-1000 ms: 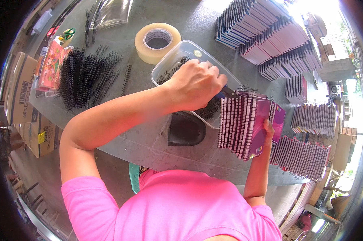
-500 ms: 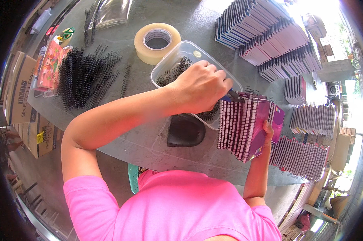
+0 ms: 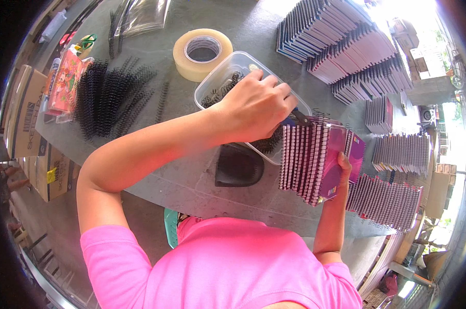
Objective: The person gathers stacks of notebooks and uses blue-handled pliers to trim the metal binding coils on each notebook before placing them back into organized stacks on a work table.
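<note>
My left hand (image 3: 259, 105) is closed around blue-handled pliers (image 3: 301, 119). Their dark jaws are at the top end of the coil bindings on a stack of purple spiral notebooks (image 3: 305, 159). Loose black coil ends (image 3: 321, 116) stick out beyond the notebooks there. My right hand (image 3: 343, 167) grips the stack from its right side, thumb on a purple cover, its other fingers mostly hidden. Under my left wrist stands a clear plastic tub (image 3: 201, 92) with clipped black coil pieces (image 3: 223, 91) inside. A black curved pouch-like object (image 3: 238, 167) lies beside the tub.
A tape roll (image 3: 181, 64) stands behind the tub. Many black coils (image 3: 106, 100) are heaped at the left, near a clear plastic sheet (image 3: 148, 18). Stacked spiral notebooks (image 3: 341, 44) fill the far right, with more (image 3: 385, 201) at the right edge. Cardboard boxes (image 3: 29, 113) stand left.
My left hand and the pliers have shifted slightly, and the fingers have spread a little on the handles. The notebook stack has tilted slightly in my right hand.
</note>
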Available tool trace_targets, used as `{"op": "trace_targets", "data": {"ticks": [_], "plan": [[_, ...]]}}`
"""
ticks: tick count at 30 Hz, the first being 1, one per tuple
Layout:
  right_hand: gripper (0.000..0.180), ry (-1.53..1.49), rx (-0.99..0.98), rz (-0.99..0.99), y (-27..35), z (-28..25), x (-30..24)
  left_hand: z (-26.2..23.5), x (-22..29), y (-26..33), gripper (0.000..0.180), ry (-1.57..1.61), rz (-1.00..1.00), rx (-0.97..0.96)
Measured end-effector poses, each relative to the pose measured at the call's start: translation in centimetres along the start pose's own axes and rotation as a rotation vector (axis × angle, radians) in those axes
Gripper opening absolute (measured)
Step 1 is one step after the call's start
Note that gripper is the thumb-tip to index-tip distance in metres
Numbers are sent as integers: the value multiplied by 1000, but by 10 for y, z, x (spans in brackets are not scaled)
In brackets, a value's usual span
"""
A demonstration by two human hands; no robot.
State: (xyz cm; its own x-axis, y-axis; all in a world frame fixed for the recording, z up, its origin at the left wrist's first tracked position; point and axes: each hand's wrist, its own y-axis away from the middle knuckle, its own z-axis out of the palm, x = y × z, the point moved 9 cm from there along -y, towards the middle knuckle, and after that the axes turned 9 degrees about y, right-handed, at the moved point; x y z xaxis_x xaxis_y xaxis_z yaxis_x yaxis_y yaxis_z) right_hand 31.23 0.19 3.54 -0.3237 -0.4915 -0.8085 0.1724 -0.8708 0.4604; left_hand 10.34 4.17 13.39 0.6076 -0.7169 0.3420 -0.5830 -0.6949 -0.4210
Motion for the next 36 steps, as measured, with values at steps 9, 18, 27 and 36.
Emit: {"op": "trace_targets", "data": {"ticks": [9, 18, 27, 36], "plan": [[60, -5, 14, 30, 1, 6, 0, 0, -14, 9, 39, 52, -54, -2], [58, 25, 16, 27, 1, 4, -1, -9, 2, 2, 41, 65, 3, 10], [58, 13, 40, 49, 2, 5, 1, -4, -14, 11, 41, 70, -88, -69], [58, -7, 9, 70, 4, 14, 0, -16, 5, 0, 40, 74, 8, 39]]}}
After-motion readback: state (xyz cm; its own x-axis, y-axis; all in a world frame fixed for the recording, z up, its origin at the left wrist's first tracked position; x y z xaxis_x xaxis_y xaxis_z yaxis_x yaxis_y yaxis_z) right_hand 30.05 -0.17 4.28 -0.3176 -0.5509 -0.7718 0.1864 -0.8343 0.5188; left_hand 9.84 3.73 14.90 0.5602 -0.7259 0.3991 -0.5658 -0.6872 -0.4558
